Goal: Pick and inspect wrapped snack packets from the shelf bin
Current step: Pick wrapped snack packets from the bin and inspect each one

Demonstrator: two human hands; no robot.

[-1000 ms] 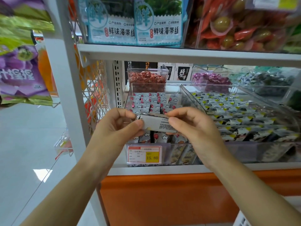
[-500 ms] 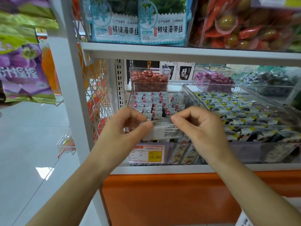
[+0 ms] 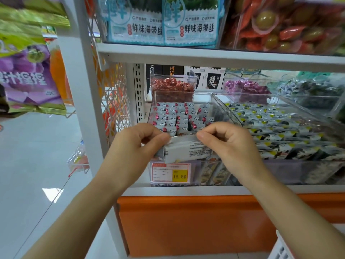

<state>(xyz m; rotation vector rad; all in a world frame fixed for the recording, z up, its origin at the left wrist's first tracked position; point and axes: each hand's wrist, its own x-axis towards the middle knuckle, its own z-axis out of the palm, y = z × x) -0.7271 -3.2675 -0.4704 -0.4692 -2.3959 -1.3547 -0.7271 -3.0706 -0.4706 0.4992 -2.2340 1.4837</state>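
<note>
I hold one small white wrapped snack packet (image 3: pixel 186 150) between my two hands, in front of the near wall of the clear plastic shelf bin (image 3: pixel 151 116) and just above its price label. My left hand (image 3: pixel 138 146) pinches the left end with thumb and forefinger, and my right hand (image 3: pixel 230 146) pinches the upper right corner in the same way; the other fingers are curled in. The packet has lines of small black print, too fine to read.

Inside the bin there are many grey-white packets with cloud shapes and red spots (image 3: pixel 179 117), standing in rows. The red and yellow price label (image 3: pixel 171 172) on the bin front reads "15. 80".

The wider clear bin (image 3: pixel 226 109) on the right is filled with black, white and yellow packets (image 3: pixel 280 128). Behind, one small clear box holds red wrapped sweets (image 3: pixel 171 87), and another holds purple wrapped sweets (image 3: pixel 246 86). A black and white carton (image 3: pixel 212 82) at the back shows "碎银子". On the white upper shelf (image 3: pixel 205 57), the blue and white bags (image 3: pixel 188 28) read "鲜味海带丝".
</note>
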